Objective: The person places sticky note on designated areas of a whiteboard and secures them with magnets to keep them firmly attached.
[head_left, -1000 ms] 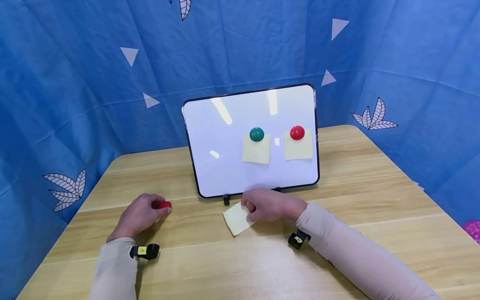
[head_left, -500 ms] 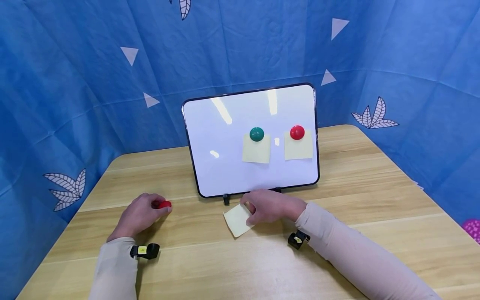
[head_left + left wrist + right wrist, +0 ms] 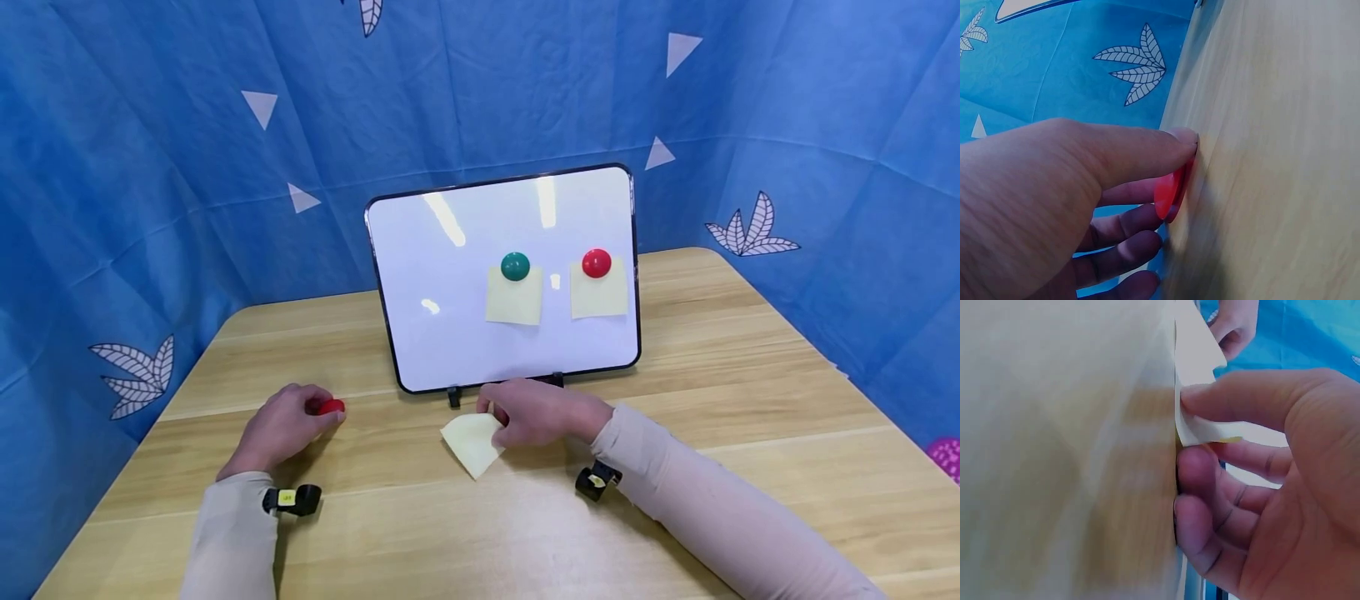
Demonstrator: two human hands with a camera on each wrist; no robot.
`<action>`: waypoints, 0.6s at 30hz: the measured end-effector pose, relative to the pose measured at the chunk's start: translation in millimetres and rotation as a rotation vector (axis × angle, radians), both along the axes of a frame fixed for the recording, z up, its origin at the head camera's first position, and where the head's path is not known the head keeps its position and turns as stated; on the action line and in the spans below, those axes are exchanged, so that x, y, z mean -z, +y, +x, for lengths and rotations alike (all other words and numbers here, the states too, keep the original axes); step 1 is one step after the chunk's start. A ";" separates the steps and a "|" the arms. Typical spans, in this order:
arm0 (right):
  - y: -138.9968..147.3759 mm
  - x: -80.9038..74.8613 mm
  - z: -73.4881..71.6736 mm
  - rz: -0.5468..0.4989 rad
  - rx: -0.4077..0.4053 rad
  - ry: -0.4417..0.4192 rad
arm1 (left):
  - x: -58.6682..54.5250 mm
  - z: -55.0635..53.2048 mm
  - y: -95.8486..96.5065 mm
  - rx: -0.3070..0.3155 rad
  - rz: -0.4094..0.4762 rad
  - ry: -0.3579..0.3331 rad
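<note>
On the left of the table my left hand (image 3: 283,425) pinches a round red magnet (image 3: 332,407) between thumb and fingers; in the left wrist view the magnet (image 3: 1172,190) shows under the thumb, close to the wood. Below the whiteboard (image 3: 442,350), my right hand (image 3: 536,412) grips a pale yellow sticky note (image 3: 472,442) by its right side. The note bends in the grip, and in the right wrist view the thumb presses on the paper (image 3: 1196,353) beside the table. The fingers hide part of its right edge.
The whiteboard stands tilted on small black feet (image 3: 453,397). A green magnet (image 3: 515,267) and a red magnet (image 3: 596,263) each sit over the top of a yellow note on it. Blue curtains (image 3: 187,150) surround the wooden table (image 3: 420,533).
The sticky note has turned slightly and curved more under the right hand, its lower corner shifting towards me. My left hand stays in place with the red magnet.
</note>
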State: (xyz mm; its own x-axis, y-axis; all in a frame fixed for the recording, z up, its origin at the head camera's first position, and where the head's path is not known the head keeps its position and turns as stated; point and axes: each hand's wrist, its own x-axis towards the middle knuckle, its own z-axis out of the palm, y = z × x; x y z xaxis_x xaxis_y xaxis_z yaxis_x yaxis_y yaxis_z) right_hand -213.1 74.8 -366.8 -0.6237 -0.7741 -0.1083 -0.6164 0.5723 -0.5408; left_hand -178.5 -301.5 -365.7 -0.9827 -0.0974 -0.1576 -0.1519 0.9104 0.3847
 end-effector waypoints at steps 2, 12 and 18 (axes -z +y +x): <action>-0.6 0.4 1.0 -0.025 -0.012 -0.006 | -0.1 0.2 0.0 0.001 0.000 0.002; 1.0 1.5 0.7 -0.094 -0.018 -0.027 | 1.2 0.1 -0.5 0.001 0.001 0.004; 1.6 2.3 -0.9 -0.137 -0.053 -0.030 | 0.5 -0.5 -0.2 0.004 0.002 0.006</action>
